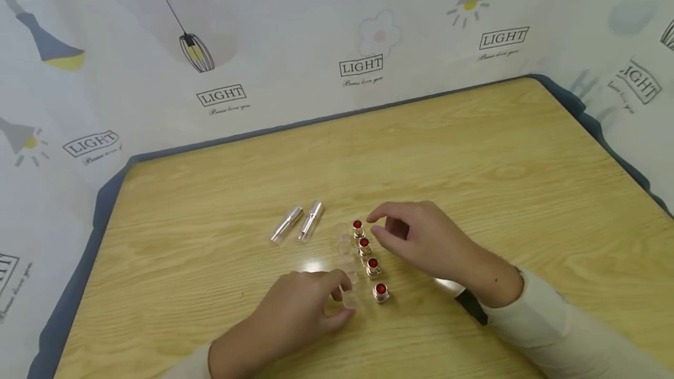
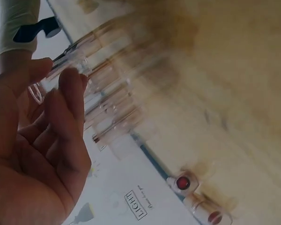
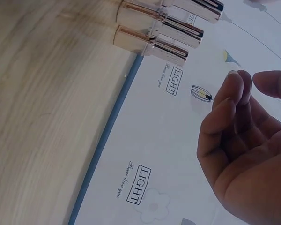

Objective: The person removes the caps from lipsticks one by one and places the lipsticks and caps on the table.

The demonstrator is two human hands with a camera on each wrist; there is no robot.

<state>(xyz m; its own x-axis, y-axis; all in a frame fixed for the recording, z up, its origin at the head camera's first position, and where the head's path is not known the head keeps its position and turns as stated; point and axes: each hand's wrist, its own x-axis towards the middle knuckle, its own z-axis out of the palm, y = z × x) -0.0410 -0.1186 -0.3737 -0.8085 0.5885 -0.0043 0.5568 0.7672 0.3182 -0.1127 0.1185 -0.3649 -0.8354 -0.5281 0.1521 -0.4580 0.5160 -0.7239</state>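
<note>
Four short, pale-gold metallic tubes with round red tops (image 1: 364, 245) stand in a row on the light wood-grain table (image 1: 453, 133), the one nearest the person set slightly apart from the other three. Just left of them is a line of clear, colourless cylinders (image 1: 344, 248), faint against the wood. The left hand (image 1: 302, 306) is low at the near end of that line, its thumb and forefinger bent around the nearest clear cylinder with a small gap; whether they grip it cannot be told. The right hand (image 1: 423, 235) hangs beside the farthest red-topped tube, fingers loosely curved, thumb and forefinger parted, with nothing between them. Farther left, two slender, shiny metallic tubes with clear ends (image 1: 298, 222) lie side by side, apart from both hands. Behind the table rises a white covering printed with lamps and the word LIGHT (image 1: 295, 34).
</note>
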